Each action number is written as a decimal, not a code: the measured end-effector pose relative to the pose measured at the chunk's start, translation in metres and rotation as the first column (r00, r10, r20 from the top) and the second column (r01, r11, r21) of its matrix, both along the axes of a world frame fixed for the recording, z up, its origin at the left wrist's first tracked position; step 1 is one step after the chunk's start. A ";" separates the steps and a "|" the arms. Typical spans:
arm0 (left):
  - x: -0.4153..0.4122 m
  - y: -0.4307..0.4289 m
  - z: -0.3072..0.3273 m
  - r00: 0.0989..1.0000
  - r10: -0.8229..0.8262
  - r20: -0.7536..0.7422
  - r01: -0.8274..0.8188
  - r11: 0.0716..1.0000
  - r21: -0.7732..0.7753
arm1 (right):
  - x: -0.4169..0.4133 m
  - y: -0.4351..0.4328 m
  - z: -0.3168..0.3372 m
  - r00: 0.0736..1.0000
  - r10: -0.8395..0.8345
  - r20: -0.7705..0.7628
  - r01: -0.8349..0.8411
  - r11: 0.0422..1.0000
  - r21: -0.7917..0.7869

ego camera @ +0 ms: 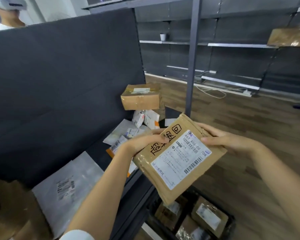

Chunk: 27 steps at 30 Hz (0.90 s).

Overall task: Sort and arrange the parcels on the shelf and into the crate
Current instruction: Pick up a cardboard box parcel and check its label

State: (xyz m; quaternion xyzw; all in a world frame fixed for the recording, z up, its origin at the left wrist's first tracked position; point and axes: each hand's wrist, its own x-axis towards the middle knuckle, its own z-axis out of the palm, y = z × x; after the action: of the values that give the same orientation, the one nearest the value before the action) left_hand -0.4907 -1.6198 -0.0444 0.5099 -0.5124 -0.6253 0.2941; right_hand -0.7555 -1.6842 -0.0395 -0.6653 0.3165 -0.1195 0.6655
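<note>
Parcel [180,163] between left hand [145,142], right hand [230,142]

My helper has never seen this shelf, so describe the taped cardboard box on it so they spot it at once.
Follow the shelf with the dark back panel to its far end, beside the grey upright post. There the cardboard box sits just behind some white mailers. Its thick, boxy brown shape, glossy with tape, sets it apart from the flat bags around it.
</note>
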 end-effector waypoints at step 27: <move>-0.109 0.000 -0.506 0.864 -0.091 0.495 -0.112 0.924 0.365 | -0.049 0.129 -0.507 0.333 -0.786 -0.520 0.837 -0.007 0.547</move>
State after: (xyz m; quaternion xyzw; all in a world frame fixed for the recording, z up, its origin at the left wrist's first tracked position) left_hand -0.6000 -1.6201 -0.5508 0.7051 -0.4369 -0.5564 0.0489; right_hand -0.8042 -1.5557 -0.5464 -0.0145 0.6763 -0.3166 0.6650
